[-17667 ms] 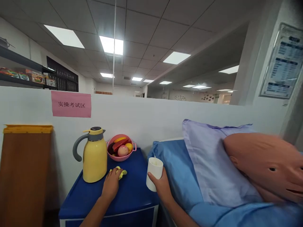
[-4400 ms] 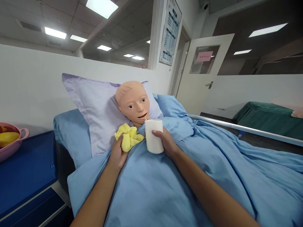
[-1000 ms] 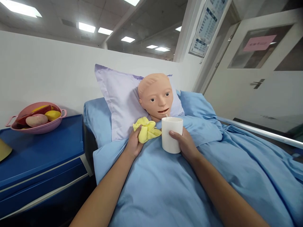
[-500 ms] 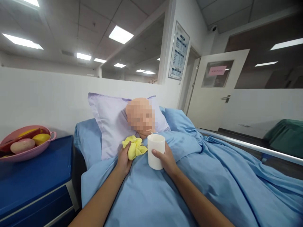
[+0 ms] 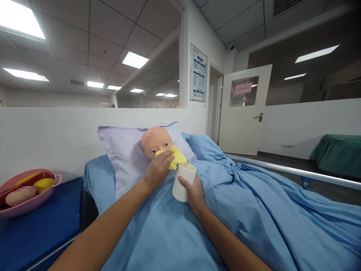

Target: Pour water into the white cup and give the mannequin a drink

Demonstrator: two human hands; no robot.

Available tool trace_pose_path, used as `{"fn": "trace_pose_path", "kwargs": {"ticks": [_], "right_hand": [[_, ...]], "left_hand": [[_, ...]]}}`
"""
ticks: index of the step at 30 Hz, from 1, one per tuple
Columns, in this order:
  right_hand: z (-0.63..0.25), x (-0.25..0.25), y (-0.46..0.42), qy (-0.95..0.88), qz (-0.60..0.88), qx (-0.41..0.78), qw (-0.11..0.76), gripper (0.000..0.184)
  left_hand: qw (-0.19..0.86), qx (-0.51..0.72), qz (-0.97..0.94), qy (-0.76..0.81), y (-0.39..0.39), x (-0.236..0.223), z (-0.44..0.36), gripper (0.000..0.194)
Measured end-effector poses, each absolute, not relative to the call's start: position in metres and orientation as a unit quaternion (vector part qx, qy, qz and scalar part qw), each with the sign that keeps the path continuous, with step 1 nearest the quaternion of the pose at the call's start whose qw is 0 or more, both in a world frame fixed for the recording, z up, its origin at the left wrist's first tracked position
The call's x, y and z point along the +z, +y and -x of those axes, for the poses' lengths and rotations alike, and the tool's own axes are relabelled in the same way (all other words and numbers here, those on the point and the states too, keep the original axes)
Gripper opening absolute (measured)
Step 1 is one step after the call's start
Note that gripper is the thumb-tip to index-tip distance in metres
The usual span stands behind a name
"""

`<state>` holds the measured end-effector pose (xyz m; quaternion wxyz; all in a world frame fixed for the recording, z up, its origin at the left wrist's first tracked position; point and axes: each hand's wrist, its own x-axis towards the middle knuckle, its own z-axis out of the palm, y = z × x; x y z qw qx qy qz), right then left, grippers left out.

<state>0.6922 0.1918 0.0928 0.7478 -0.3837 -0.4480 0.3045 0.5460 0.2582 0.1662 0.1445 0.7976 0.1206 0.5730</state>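
My left hand (image 5: 160, 169) grips a yellow cloth (image 5: 178, 156) against the lower face of a bald mannequin (image 5: 155, 138). The cloth covers its mouth and its far end hangs over the cup's rim. In my right hand (image 5: 193, 188) is a white cup (image 5: 179, 186), tilted slightly, with the thumb across its side. A thin pale stick or straw (image 5: 189, 163) shows at the rim; the cup's contents are hidden. The mannequin's head lies on a lilac pillow (image 5: 124, 150), and a blue quilt (image 5: 225, 203) covers the bed below my hands.
At the left a blue bedside cabinet (image 5: 56, 210) bears a pink basket (image 5: 36, 203) with several play foods. A white bed rail (image 5: 282, 171) runs along the right. Behind stand a white wall (image 5: 50, 135) and an open door (image 5: 239, 128).
My left hand has moved up with the yellow cloth from beside the cup to the mannequin's mouth. The cup, still in my right hand, has tilted a little. The camera view has shifted.
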Motion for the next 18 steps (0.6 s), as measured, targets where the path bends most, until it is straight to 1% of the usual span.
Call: {"fn": "trace_pose_path", "kwargs": {"ticks": [2,4,5,7,10,13,16,18], "right_hand": [[-0.693,0.093,0.195,-0.429,0.378,0.304,0.762,0.068],[-0.693,0.093,0.199,-0.417,0.367,0.307,0.773,0.066],[-0.693,0.092,0.201,-0.415,0.364,0.309,0.774,0.065],[-0.693,0.092,0.203,-0.413,0.362,0.313,0.775,0.064],[-0.692,0.091,0.203,-0.415,0.363,0.32,0.771,0.064],[-0.692,0.091,0.201,-0.414,0.366,0.327,0.767,0.065],[-0.692,0.092,0.2,-0.412,0.368,0.327,0.766,0.065],[-0.692,0.093,0.2,-0.415,0.363,0.327,0.767,0.064]], "left_hand": [[-0.029,0.481,-0.87,0.102,0.272,0.16,-0.548,0.018],[-0.187,0.442,-0.871,0.105,0.28,0.149,-0.549,0.023],[-0.243,0.443,-0.856,0.11,0.281,0.143,-0.548,0.024],[-0.308,0.459,-0.826,0.111,0.281,0.131,-0.546,0.024],[-0.328,0.476,-0.81,0.095,0.276,0.117,-0.537,0.024],[-0.302,0.48,-0.818,0.094,0.269,0.113,-0.527,0.028],[-0.231,0.495,-0.833,0.084,0.261,0.124,-0.525,0.033],[-0.216,0.51,-0.83,0.066,0.258,0.141,-0.53,0.033]]}}
